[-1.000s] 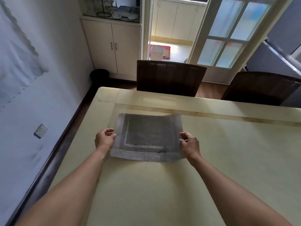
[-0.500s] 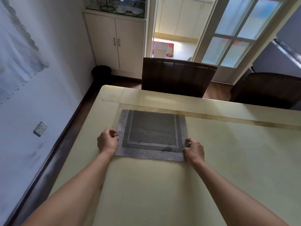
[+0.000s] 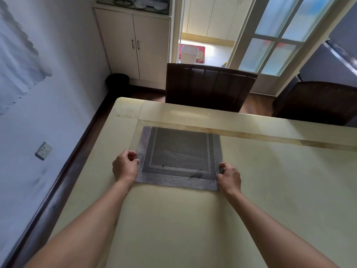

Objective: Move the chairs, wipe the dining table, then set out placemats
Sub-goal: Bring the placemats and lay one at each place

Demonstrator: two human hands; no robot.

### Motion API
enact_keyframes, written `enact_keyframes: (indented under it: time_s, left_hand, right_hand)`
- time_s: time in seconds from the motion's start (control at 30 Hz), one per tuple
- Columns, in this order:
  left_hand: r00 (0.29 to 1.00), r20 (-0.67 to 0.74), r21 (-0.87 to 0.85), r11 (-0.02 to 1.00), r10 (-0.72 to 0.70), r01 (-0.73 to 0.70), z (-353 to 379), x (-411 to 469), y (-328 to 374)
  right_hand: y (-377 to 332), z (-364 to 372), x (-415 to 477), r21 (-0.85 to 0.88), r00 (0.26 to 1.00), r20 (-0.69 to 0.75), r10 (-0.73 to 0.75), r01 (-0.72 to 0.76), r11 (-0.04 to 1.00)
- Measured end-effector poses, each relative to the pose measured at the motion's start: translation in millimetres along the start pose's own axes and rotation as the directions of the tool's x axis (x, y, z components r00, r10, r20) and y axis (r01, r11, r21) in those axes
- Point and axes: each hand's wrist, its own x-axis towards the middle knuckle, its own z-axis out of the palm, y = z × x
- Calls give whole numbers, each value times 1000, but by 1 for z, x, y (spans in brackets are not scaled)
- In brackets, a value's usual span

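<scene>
A grey woven placemat (image 3: 179, 155) with a striped border lies flat on the cream dining table (image 3: 193, 219), near its far left corner. My left hand (image 3: 125, 167) pinches the mat's left edge. My right hand (image 3: 229, 177) pinches its near right corner. Two dark brown chairs stand behind the table's far edge, one chair (image 3: 208, 87) straight ahead and another chair (image 3: 316, 102) to the right.
A white wall with a socket (image 3: 43, 150) runs along the table's left side, with a narrow floor gap between. Beyond stand a cream cabinet (image 3: 135, 43), a black bin (image 3: 117, 80) and a glazed door (image 3: 274, 35) by an open doorway.
The placemat, held raised a second ago, has come down flat on the table and slid a little farther away. Both hands still grip its sides.
</scene>
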Motion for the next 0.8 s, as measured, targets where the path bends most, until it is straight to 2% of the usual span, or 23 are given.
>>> enact_keyframes:
  time_s: [0.47, 0.8]
  left_hand:
    - [1000, 2, 8, 1000, -30, 30, 3, -1, 1]
    - [999, -5, 30, 999, 45, -45, 6, -3, -4]
  right_hand:
    - [2, -4, -2, 13, 1000, 5, 7, -7, 1000]
    - [-1, -6, -6, -15, 1000, 12, -16, 16, 1000]
